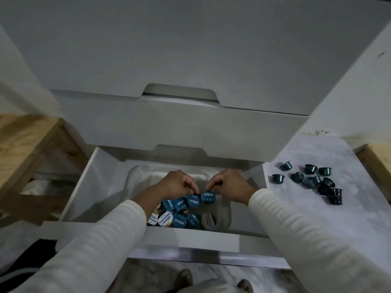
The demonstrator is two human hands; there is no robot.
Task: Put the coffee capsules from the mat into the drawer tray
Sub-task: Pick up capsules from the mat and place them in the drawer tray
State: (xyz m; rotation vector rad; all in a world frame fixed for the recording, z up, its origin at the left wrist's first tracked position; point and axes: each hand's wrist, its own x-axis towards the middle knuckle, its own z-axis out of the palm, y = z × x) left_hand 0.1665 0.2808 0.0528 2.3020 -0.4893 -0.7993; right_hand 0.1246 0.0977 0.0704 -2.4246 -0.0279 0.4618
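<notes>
- Cabinet front (190,49): pale grey, two closed drawers with notched pulls stacked above the open one; the lower closed front overhangs the back of the open drawer.
- Open drawer (84,187): white, pulled out toward the person, its near front panel crossing below the tray.
- Wooden frames: one (27,149) left of the drawer, another (378,161) at the right edge beyond the mat.
- Mat (317,218): white, lying right of the drawer.
- Drawer tray (139,176): clear plastic, rounded corners, set inside the drawer; both forearms in cream sleeves reach over its near rim and hide part of it.
- Left hand (175,185): fingers curled, tips pinched on the rim of a blue-lidded capsule (193,200) in the far row.
- Right hand (230,182): fingers curled, thumb and forefinger closed on the neighbouring capsule (208,196), its blue lid tilted toward the camera.
- Capsules in tray (179,220): two rows, lids up, mostly blue with white lettering, a few white or gold-rimmed; axes roughly upright.
- Loose capsules on mat (311,178): dark teal cups, scattered close together, most tipped on their sides pointing various ways, two at the near end stacked.
</notes>
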